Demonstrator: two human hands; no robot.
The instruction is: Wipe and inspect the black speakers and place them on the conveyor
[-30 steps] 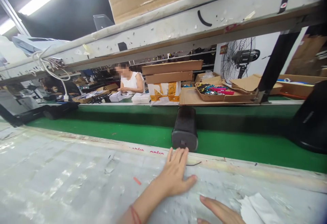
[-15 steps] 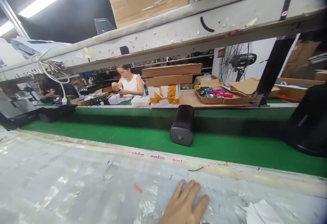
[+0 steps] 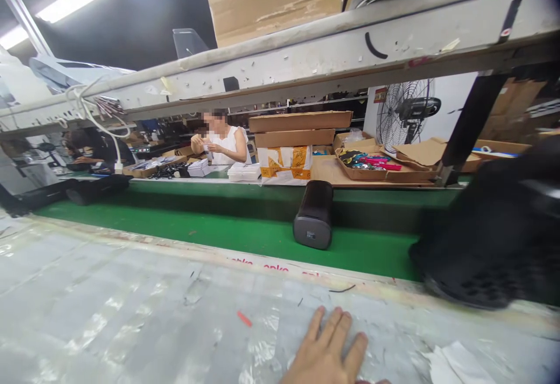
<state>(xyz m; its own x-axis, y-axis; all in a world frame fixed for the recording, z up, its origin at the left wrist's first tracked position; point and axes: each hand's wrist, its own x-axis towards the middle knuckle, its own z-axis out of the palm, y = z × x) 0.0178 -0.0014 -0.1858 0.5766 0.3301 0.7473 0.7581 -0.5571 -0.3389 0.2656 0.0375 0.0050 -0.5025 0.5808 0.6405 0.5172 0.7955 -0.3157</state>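
A person's left hand [image 3: 326,349] rests palm down on the plastic-sheeted tabletop [image 3: 109,290] at a factory line, its fingers [image 3: 331,328] spread wide and gripping nothing, the wrist cut off by the bottom of the frame. Just beside them lie a small orange-red scrap [image 3: 244,318] and a thin black wire offcut [image 3: 342,288], with torn white paper [image 3: 455,363] further right. Only a sliver of what may be the right hand [image 3: 371,382] shows at the bottom edge, so whether its fingers are open or closed cannot be told.

Beyond the tabletop runs a green conveyor belt [image 3: 219,226], with a black cylindrical unit [image 3: 313,215] standing tilted on it. At the right end of the belt, a larger black object [image 3: 481,238] is too blurred to identify, and it hides part of the belt. On the far side of the belt, a co-worker in a white sleeveless top [image 3: 225,145] handles something too small to make out, beside stacked cardboard boxes [image 3: 300,133]. A tray of colourful items [image 3: 367,162] sits further along that side, below a standing fan [image 3: 405,112]. A second person in dark clothing [image 3: 94,153] sits at the far left, half hidden by a grey overhead beam [image 3: 306,66].
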